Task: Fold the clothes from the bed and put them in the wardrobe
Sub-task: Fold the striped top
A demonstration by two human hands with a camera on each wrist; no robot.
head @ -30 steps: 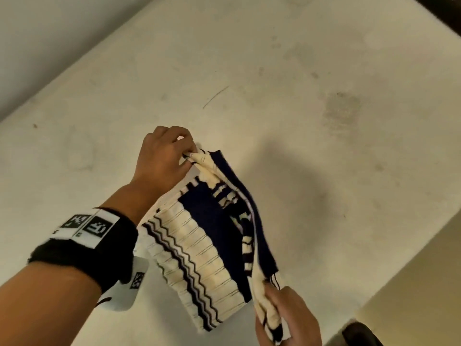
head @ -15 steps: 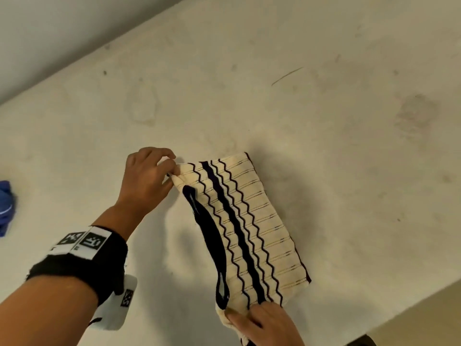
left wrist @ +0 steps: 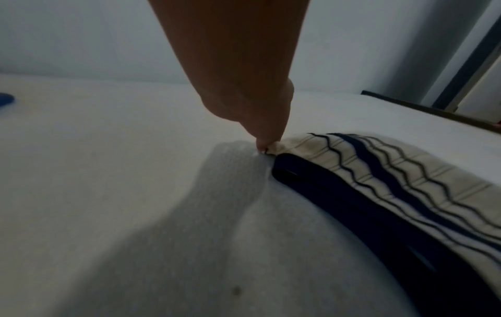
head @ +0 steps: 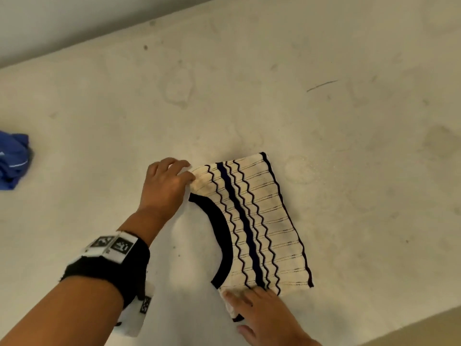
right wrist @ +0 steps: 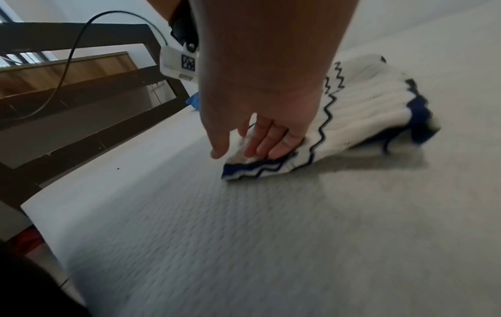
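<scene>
One folded cream knit top with navy wavy stripes (head: pixel 252 221) lies on the off-white mattress (head: pixel 349 121). Head view: I read no lettering, only square coded tags on my black wristband (head: pixel 109 260); left hand (head: pixel 164 186) pinches the top's far corner. Left wrist view: fingertips (left wrist: pixel 264 143) pinched on cloth. Right wrist view: right hand (right wrist: pixel 257 120) presses the near corner with straight fingers.

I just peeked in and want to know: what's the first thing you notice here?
The cream top with wavy dark stripes, folded flat in the middle of the pale mattress. The left hand pinches its far corner, and the right hand presses flat fingers on the near end. A crumpled blue garment lies far off to the left.
</scene>
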